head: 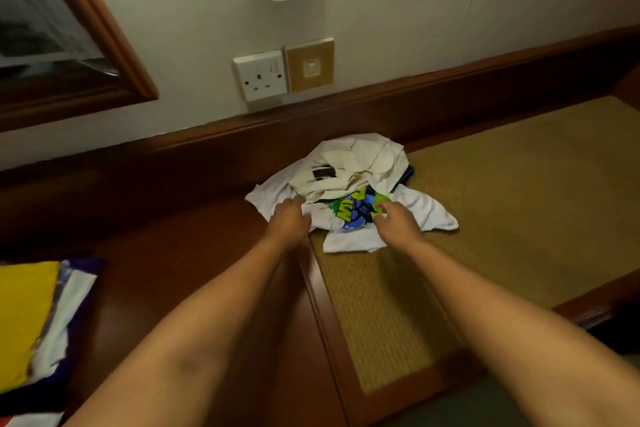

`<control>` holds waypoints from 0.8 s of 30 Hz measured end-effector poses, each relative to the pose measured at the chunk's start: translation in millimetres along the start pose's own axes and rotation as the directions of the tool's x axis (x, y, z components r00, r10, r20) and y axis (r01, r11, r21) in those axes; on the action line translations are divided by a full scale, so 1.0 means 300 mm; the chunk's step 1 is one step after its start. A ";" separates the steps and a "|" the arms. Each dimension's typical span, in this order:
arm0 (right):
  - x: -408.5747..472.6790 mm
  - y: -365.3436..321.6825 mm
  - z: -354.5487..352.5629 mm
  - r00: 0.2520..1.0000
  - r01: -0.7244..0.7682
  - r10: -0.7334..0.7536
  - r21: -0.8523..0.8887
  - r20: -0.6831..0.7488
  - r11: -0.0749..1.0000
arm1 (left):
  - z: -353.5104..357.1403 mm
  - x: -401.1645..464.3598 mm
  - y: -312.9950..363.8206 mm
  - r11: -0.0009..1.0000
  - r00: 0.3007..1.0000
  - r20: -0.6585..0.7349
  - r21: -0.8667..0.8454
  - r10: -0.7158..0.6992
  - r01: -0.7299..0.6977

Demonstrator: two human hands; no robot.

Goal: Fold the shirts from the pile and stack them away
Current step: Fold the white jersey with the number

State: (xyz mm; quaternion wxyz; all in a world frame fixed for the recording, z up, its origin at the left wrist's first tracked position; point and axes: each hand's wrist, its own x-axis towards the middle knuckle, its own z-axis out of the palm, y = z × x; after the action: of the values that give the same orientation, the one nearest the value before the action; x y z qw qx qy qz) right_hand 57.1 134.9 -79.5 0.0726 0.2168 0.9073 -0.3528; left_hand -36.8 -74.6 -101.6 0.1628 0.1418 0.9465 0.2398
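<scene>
A crumpled pile of shirts (367,163) lies against the wooden skirting at the back of the surface. Its lowest piece is a white T-shirt with a green and blue print (426,211), and a cream shirt is bunched on top. My left hand (289,218) rests on the white shirt's left edge, fingers curled into the cloth. My right hand (398,222) sits on the printed area, fingers bent and touching the fabric. A stack of folded shirts (31,322), yellow on top with white and purple under it, lies at the near left.
The surface is dark wood (207,270) on the left and a woven mat panel (502,218) on the right. The wall behind holds a power socket (261,74), a beige switch plate (310,64) and a framed mirror (52,28).
</scene>
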 end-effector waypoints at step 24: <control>0.320 -0.182 -0.295 0.902 0.429 -0.400 -0.230 0.161 0.874 | -0.212 0.113 0.223 0.992 0.914 -0.395 0.119 0.090 -0.046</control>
State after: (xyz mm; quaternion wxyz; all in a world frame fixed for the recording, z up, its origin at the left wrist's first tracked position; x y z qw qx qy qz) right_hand -51.2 191.4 -8.0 0.0721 -0.0138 0.9656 -0.2495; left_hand -78.6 -32.2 -23.3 -0.0500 0.1314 0.9657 0.2183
